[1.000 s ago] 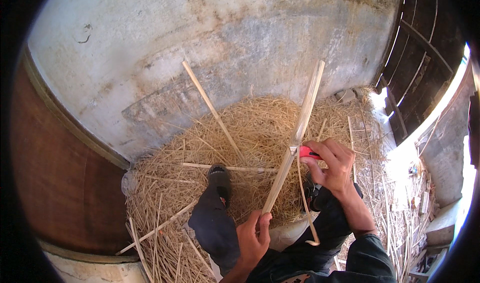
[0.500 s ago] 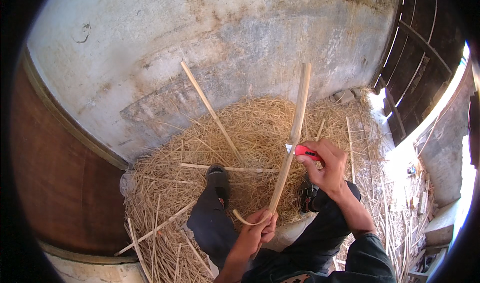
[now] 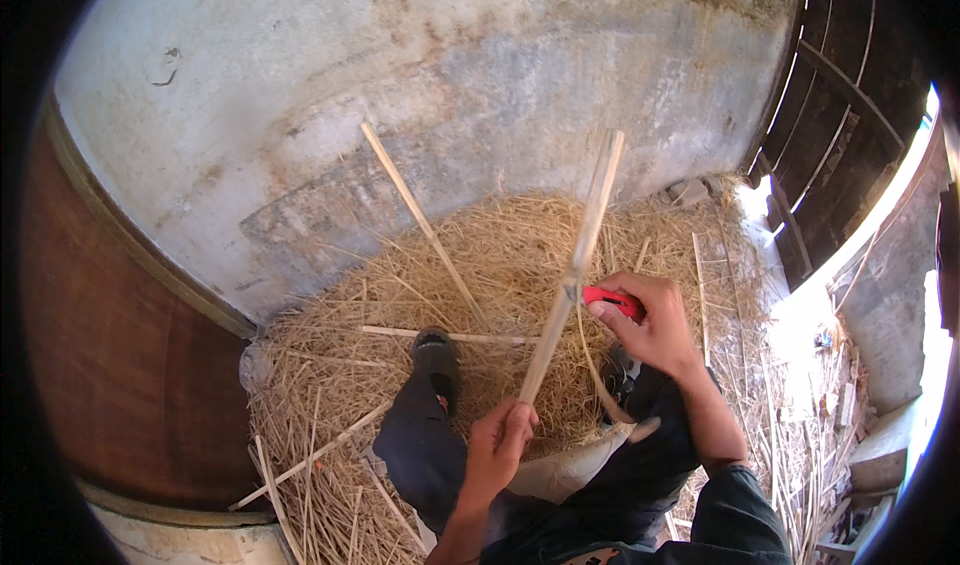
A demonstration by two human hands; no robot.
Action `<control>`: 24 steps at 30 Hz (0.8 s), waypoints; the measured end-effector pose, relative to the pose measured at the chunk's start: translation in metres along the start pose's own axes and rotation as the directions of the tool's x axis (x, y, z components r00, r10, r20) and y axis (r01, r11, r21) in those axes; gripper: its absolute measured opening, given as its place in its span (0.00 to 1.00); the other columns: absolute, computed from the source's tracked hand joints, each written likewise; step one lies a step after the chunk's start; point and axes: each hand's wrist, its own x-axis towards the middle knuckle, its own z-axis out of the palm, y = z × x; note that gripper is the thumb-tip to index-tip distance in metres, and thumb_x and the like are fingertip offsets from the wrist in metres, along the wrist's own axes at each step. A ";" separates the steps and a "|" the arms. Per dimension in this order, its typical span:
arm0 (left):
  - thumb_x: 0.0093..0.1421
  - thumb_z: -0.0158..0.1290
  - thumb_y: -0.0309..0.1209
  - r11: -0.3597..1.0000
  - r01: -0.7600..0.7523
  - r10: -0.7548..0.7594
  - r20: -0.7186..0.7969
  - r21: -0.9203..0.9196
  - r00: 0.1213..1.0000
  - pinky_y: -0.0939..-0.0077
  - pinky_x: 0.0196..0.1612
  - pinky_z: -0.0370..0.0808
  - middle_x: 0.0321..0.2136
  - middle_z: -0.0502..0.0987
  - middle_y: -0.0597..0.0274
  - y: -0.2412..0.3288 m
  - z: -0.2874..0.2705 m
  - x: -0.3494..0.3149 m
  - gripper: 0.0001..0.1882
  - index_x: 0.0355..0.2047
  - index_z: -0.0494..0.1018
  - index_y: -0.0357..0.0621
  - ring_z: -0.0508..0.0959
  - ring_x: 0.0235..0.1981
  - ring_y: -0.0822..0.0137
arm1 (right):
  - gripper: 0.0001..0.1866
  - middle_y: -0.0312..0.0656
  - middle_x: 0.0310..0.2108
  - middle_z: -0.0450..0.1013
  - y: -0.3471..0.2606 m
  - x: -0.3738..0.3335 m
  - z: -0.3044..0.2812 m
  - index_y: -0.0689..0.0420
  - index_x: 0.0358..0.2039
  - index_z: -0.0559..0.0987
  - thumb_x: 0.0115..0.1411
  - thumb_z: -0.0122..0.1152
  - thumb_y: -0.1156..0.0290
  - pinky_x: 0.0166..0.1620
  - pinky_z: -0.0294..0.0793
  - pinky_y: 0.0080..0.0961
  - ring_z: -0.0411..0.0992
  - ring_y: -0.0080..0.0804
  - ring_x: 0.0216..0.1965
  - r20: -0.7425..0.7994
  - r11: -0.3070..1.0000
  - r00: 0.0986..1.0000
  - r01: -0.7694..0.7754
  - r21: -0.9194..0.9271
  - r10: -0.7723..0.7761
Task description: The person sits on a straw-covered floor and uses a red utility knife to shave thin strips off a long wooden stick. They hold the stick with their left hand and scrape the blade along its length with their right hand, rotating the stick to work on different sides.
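Observation:
My left hand (image 3: 497,443) is closed round the lower end of a pale bamboo strip (image 3: 590,220), which slants up and away toward the wall. Its middle shows a darker joint. In my right hand (image 3: 650,325) is a red box cutter (image 3: 613,302), gripped between thumb and fingers. The cutter's blade end meets the strip at that joint; the blade itself is mostly hidden. A thin curved sliver (image 3: 598,377) hangs below the cutter, over my right leg; whether it is still joined to the strip I cannot tell.
Straw-like shavings (image 3: 500,245) cover the ground around my feet. Another bamboo strip (image 3: 425,227) leans on the stained wall (image 3: 420,75). Several loose strips (image 3: 320,455) lie at the left. A brown panel (image 3: 130,345) stands left, dark planks (image 3: 825,95) at the right.
My left hand has moved slightly left and the strip is tilted more. The curled sliver, formerly at my left hand, now hangs below the cutter. The blade is at the joint.

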 end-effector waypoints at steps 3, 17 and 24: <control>0.80 0.50 0.39 0.936 -0.203 0.261 -0.176 0.289 0.949 0.77 0.23 0.60 0.21 0.69 0.70 -0.008 -0.003 0.005 0.17 0.38 0.78 0.39 0.64 0.19 0.81 | 0.16 0.47 0.34 0.83 0.007 0.004 -0.014 0.55 0.44 0.88 0.64 0.75 0.57 0.38 0.80 0.37 0.82 0.48 0.33 0.368 0.996 0.930 0.030 -0.083 0.003; 0.78 0.54 0.34 0.676 -0.302 0.530 -0.158 0.672 0.833 0.68 0.24 0.68 0.23 0.76 0.56 -0.024 0.011 0.012 0.11 0.44 0.79 0.38 0.72 0.19 0.69 | 0.21 0.45 0.38 0.84 0.010 -0.004 0.029 0.64 0.61 0.74 0.74 0.66 0.67 0.45 0.80 0.27 0.81 0.24 0.40 0.108 0.848 0.977 -0.215 0.484 0.186; 0.77 0.55 0.34 0.639 -0.283 0.541 -0.156 0.715 0.827 0.67 0.25 0.71 0.24 0.77 0.54 -0.023 0.009 0.007 0.11 0.44 0.79 0.39 0.75 0.19 0.62 | 0.12 0.49 0.29 0.79 0.007 0.000 0.020 0.60 0.53 0.80 0.71 0.64 0.73 0.38 0.79 0.36 0.81 0.45 0.32 0.177 0.985 0.976 -0.145 0.090 0.128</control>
